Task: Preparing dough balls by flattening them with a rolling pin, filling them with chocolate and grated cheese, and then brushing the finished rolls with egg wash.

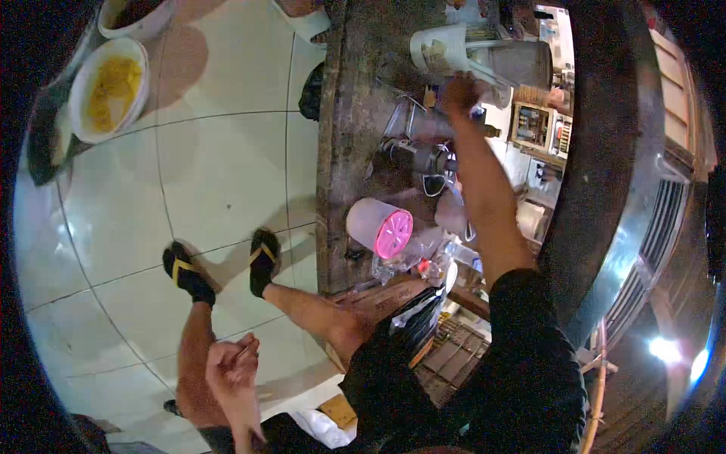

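My left hand point(234, 359) is curled closed low in the view, over the floor; I cannot make out what, if anything, it holds. My right arm stretches over the dark counter, and my right hand point(463, 94) is blurred beside a white container point(435, 49) with long pale items, its fingers unclear. Below that hand lie metal pieces point(399, 121) and a dark appliance point(412, 157) with a white cable. Nearer me stands a translucent tub with a pink lid point(393, 231), beside crumpled clear plastic point(386, 265) and a clear bottle point(461, 253).
At the upper left, a white bucket with yellow contents point(106, 94) stands on the tiled floor point(227, 166) beside another bucket point(132, 15). A black bag point(310, 91) sits against the counter's edge point(329, 181). My sandalled feet are on the tiles. Slatted metal point(658, 219) runs along the right.
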Action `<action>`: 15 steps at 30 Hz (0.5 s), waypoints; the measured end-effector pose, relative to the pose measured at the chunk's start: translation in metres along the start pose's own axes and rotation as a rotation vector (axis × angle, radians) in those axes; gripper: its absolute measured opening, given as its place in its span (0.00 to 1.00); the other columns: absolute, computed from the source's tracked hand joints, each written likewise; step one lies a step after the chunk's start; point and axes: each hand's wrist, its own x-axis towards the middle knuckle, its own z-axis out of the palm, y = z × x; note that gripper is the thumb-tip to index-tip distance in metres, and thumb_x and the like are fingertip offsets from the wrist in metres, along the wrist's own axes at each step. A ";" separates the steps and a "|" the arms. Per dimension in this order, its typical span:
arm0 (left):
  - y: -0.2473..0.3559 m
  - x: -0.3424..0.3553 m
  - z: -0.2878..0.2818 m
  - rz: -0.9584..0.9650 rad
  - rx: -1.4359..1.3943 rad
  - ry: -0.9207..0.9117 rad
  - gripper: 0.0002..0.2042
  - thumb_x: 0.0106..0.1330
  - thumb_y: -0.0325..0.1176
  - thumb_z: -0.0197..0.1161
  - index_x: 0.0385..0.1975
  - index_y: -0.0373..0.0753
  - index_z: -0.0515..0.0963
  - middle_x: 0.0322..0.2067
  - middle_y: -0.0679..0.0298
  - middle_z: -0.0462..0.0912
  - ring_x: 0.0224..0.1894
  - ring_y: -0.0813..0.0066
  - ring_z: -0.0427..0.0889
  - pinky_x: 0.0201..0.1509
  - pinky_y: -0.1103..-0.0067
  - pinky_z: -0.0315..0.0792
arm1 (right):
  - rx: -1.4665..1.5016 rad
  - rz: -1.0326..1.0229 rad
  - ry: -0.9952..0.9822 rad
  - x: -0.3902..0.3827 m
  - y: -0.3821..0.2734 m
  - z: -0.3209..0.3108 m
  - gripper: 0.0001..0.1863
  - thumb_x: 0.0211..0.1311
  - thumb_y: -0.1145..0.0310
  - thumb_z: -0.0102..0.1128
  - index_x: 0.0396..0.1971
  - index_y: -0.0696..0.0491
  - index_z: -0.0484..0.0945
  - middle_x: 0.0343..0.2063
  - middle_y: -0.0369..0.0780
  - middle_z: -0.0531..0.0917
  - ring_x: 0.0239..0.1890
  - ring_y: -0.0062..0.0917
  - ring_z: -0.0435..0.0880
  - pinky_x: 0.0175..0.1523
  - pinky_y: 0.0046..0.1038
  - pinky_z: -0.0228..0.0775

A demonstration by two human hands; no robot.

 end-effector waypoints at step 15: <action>0.024 -0.061 -0.085 -0.336 -0.482 0.069 0.19 0.71 0.33 0.50 0.59 0.34 0.65 0.56 0.50 0.71 0.60 0.56 0.70 0.68 0.58 0.60 | -0.174 -0.051 -0.269 -0.123 -0.055 0.036 0.10 0.55 0.60 0.55 0.33 0.48 0.80 0.36 0.44 0.82 0.38 0.41 0.81 0.43 0.44 0.73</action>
